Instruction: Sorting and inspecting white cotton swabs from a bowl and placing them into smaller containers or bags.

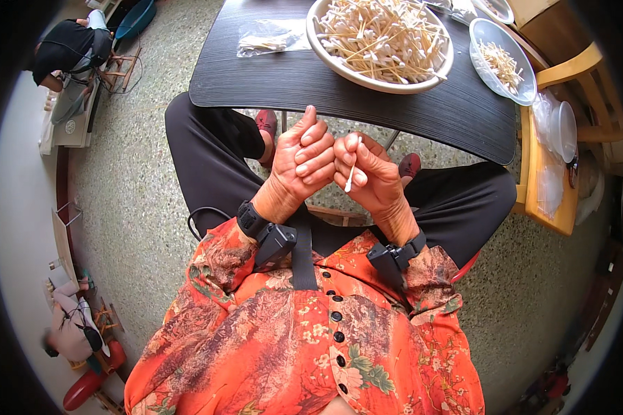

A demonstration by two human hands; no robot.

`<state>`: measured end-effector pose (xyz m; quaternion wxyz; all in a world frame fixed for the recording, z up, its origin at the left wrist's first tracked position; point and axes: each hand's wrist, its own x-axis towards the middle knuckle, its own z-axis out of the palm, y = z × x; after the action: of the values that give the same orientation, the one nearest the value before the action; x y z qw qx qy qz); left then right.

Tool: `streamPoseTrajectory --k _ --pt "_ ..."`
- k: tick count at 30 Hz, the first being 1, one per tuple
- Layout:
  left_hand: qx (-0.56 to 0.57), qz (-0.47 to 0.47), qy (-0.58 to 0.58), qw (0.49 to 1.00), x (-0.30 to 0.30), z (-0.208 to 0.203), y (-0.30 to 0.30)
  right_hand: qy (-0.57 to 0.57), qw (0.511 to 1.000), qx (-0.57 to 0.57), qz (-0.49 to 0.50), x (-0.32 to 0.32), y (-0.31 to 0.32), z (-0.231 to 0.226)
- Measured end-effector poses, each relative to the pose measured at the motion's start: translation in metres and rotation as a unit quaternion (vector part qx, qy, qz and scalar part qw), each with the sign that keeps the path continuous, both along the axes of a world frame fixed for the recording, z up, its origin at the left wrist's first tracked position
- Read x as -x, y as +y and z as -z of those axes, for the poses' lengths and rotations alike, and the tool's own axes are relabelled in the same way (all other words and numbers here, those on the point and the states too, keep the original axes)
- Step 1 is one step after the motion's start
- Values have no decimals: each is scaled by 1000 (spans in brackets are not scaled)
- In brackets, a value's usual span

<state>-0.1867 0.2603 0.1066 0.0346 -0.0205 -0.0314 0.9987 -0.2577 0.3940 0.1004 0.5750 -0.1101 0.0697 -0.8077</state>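
Observation:
Above my lap, just short of the table edge, both hands are held close together. My right hand (pixel 371 168) pinches a cotton swab (pixel 351 169) between thumb and fingers, its white tip pointing down. Beside it, my left hand (pixel 302 155) is closed, fingers curled into the palm and thumb raised; whatever may be inside is hidden. On the table beyond my hands sits a large bowl (pixel 394 88) heaped with loose cotton swabs (pixel 384 34). A clear plastic bag (pixel 273 37) with swabs in it lies left of the bowl.
The dark table (pixel 256 79) spans the front. At its right is a translucent bowl (pixel 479 66) holding fewer swabs. A wooden chair (pixel 559 214) carries plastic bags and an empty tub (pixel 564 131). Another person (pixel 73 48) is far left; another (pixel 73 325) is lower left.

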Motion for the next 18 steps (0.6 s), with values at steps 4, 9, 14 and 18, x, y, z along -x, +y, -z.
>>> streamPoseTrajectory --k 4,9,14,18 --pt "5 9 17 1000 -2 1 -1 11 1000 -6 1 -1 1 -5" --pt "83 25 35 996 -7 -20 -3 56 998 25 -29 3 2 -9" --pt "169 -27 143 975 -8 -37 -18 61 992 -57 -90 -8 3 -21" --pt "208 -134 110 963 -7 -53 -29 219 956 -145 -130 -25 -5 -22"
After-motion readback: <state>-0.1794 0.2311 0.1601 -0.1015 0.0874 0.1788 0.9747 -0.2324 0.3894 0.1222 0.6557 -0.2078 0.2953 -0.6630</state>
